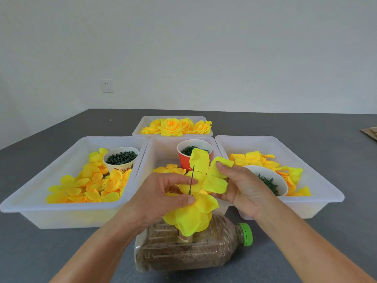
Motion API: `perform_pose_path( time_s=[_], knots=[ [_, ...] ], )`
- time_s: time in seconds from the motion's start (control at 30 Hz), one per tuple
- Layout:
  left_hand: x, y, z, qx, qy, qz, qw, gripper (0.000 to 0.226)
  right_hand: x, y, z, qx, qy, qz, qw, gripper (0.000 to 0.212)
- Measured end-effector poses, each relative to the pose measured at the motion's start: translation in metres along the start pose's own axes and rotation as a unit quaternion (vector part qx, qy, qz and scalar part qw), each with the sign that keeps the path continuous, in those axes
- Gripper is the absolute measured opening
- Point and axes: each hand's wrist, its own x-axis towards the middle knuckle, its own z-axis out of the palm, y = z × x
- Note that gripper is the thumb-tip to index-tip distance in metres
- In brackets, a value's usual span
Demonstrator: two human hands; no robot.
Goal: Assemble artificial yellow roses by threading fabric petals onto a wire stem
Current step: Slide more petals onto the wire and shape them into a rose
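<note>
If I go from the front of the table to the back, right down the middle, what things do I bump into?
Plastic bottle lying on its side → partly built yellow flower in the left hand → loose petal piece in the right hand → red paper cup of green parts → far tray of finished yellow roses.

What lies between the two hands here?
In the head view, the wire stem and a yellow petal piece lie between left hand and right hand.

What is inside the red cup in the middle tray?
The red cup holds small dark green pieces, seemingly rings or loops. Only the top layer shows. A yellow petal, held by the right hand, covers part of the opening, so the rest is hidden.
</note>
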Motion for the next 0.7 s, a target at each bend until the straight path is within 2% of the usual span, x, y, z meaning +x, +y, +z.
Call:
perform_pose_path(
  time_s=[0.17, 0.43, 0.6, 0.7],
  knots=[
    [0.001, 0.000, 0.000, -0.015, -0.009, 0.000, 1.000, 0.026, -0.004, -0.003, 0.002, 0.011, -0.022, 0.017, 1.000, 0.032],
    [0.001, -0.003, -0.002, -0.021, -0.014, 0.001, 1.000, 0.022, -0.010, -0.011, -0.001, -0.053, -0.003, -0.053, 0.997, 0.040],
    [0.002, -0.004, -0.002, -0.028, -0.016, -0.001, 0.999, 0.022, -0.015, -0.015, -0.005, -0.099, -0.069, -0.072, 0.990, 0.041],
    [0.001, -0.004, -0.002, -0.038, -0.018, -0.002, 0.999, 0.022, -0.020, -0.014, -0.008, -0.176, -0.093, -0.115, 0.973, 0.038]
  ],
)
